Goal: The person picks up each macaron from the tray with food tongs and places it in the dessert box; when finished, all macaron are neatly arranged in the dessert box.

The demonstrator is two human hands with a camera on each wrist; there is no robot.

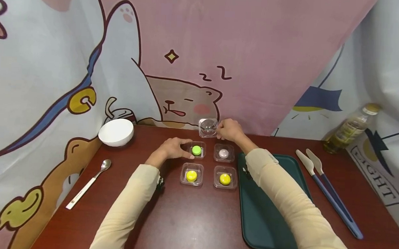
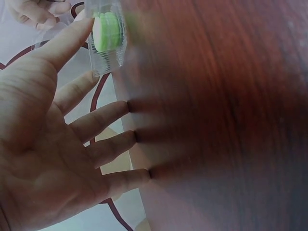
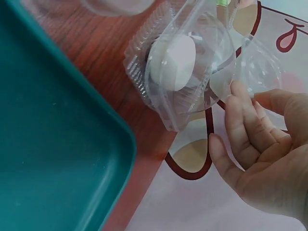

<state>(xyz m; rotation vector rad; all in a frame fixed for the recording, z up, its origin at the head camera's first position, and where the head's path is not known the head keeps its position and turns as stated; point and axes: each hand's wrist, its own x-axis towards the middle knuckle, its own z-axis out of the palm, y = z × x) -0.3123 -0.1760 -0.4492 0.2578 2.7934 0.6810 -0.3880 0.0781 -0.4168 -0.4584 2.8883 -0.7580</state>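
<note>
A green macaron [image 1: 196,150] sits in a small clear plastic box [image 2: 105,62]. My left hand [image 1: 172,148] is beside this box, thumb and index finger straight and spread at its edges, the other fingertips on the table. My right hand [image 1: 230,129] pinches the edge of a clear domed lid [image 1: 207,128] behind the box, its fingers bent against the thumb. To the right, a pale macaron [image 3: 174,62] lies in another clear box [image 1: 230,148]. Nearer me are two boxes, each with a yellow macaron [image 1: 191,176].
A dark green tray [image 1: 265,214] lies under my right forearm. Blue-handled tongs [image 1: 332,195] and an oil bottle [image 1: 351,128] are further right. On the left are a white bowl [image 1: 116,132] and a spoon [image 1: 88,184]. A printed cloth [image 1: 254,67] hangs behind the table.
</note>
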